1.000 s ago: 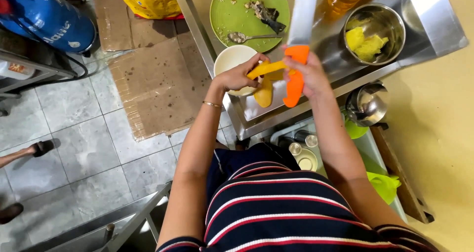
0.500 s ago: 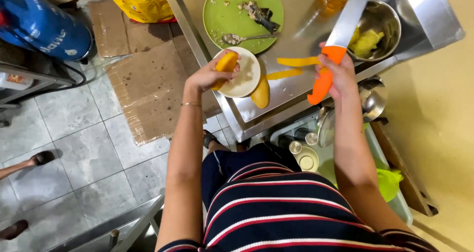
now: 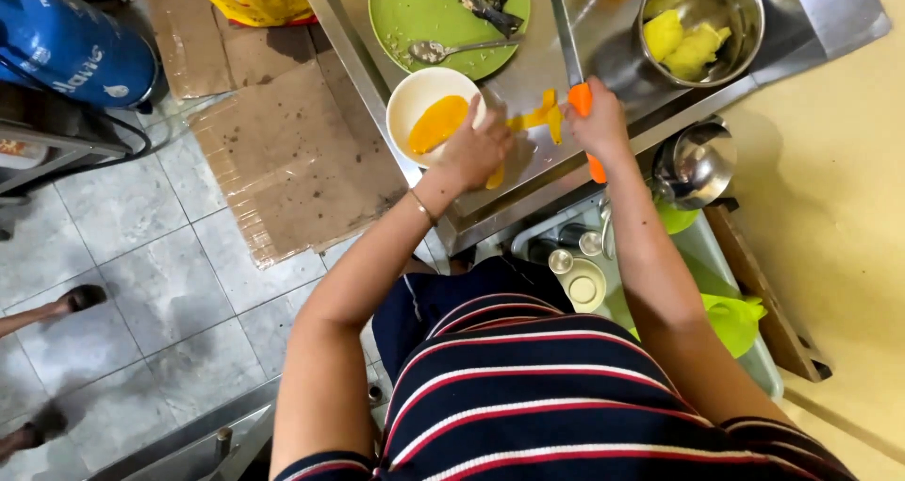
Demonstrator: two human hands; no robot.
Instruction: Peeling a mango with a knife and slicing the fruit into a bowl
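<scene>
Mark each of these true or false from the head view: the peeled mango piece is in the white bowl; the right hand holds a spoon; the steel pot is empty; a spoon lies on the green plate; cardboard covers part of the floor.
1. The orange peeled mango piece lies in the small round white bowl. True.
2. The right hand holds a spoon. False: it grips the orange-handled knife, blade lying on the steel counter.
3. The round steel pot is empty. False: yellow fruit pieces lie inside.
4. A metal spoon lies on the round green plate. True.
5. Flattened brown cardboard lies on the grey tiled floor. True.
6. The left hand is by the bowl's rim. True.
</scene>
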